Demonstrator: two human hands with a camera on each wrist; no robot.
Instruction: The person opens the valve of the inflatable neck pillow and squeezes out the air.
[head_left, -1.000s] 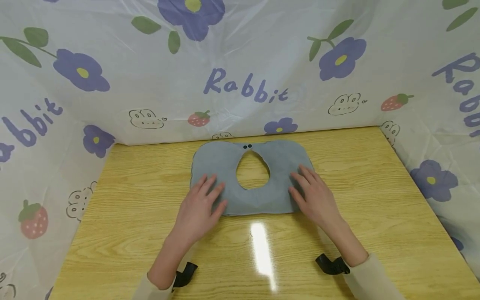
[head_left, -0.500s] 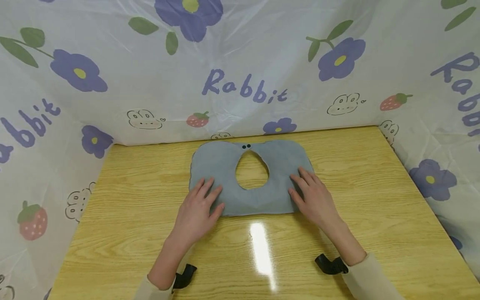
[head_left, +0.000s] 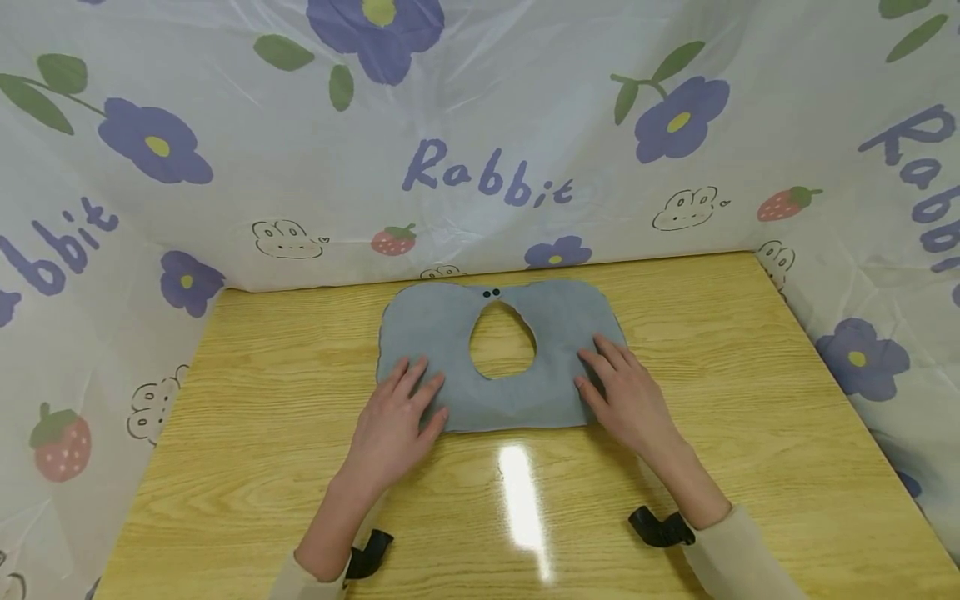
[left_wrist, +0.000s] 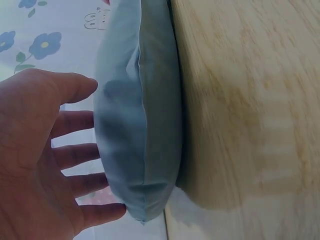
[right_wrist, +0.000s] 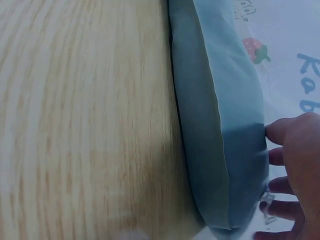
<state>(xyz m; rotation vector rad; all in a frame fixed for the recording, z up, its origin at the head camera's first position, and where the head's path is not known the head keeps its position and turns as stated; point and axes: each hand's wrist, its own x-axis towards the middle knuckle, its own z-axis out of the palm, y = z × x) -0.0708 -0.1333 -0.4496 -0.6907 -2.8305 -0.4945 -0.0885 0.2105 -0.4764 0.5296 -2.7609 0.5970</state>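
A blue-grey fabric neck pillow (head_left: 517, 400) with a teardrop hole in its middle lies flat on the wooden table. Two dark snap buttons join its ends at the far side. On its near left corner rests my left hand (head_left: 393, 425), fingers spread and nearly straight. My right hand (head_left: 630, 400) touches the near right part in the same way. From the left wrist, the pillow's seamed edge (left_wrist: 142, 115) shows with the fingertips on its top face. In the right wrist view the thumb and fingers (right_wrist: 280, 131) also meet the pillow's top; neither hand grips it.
The wooden table (head_left: 262, 442) extends around the pillow and carries a bright light reflection. White sheeting (head_left: 480, 108) printed with flowers, strawberries and rabbits encloses the back and both sides. Black curved wrist mounts (head_left: 663, 528) hang beside the forearms.
My left hand has slid slightly back toward me and left on the pillow. The right hand stays nearly still, and the pillow keeps its place; the head view shifts a little.
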